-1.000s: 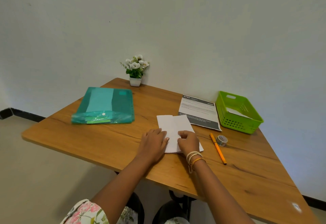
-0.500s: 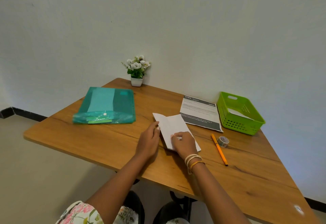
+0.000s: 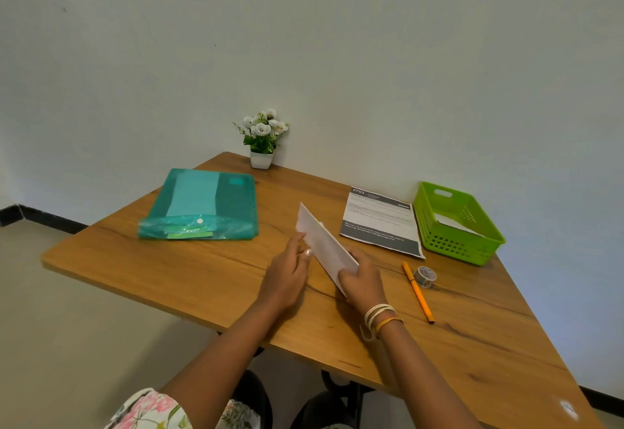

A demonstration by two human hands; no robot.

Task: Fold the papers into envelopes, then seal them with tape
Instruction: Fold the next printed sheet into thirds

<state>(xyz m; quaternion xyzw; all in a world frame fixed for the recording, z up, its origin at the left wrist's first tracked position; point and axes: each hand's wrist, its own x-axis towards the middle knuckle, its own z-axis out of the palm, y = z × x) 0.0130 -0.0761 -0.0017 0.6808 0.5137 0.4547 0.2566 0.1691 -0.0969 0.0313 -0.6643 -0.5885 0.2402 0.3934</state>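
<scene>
A folded white paper (image 3: 322, 242) is lifted off the wooden table (image 3: 202, 276) and tilted on edge, running from upper left to lower right. My left hand (image 3: 288, 269) pinches its upper left part with fingertips. My right hand (image 3: 363, 281) grips its lower right end. A small roll of tape (image 3: 424, 276) lies on the table to the right of my right hand, beside an orange pen (image 3: 418, 291).
A teal plastic folder (image 3: 202, 205) lies at the left. A printed sheet (image 3: 381, 220) and a green basket (image 3: 456, 222) holding a white paper sit at the back right. A small potted flower (image 3: 261, 138) stands against the wall.
The paper lay flat under both hands; now both hands have raised it off the table and turned it onto its edge. The camera view shifted slightly.
</scene>
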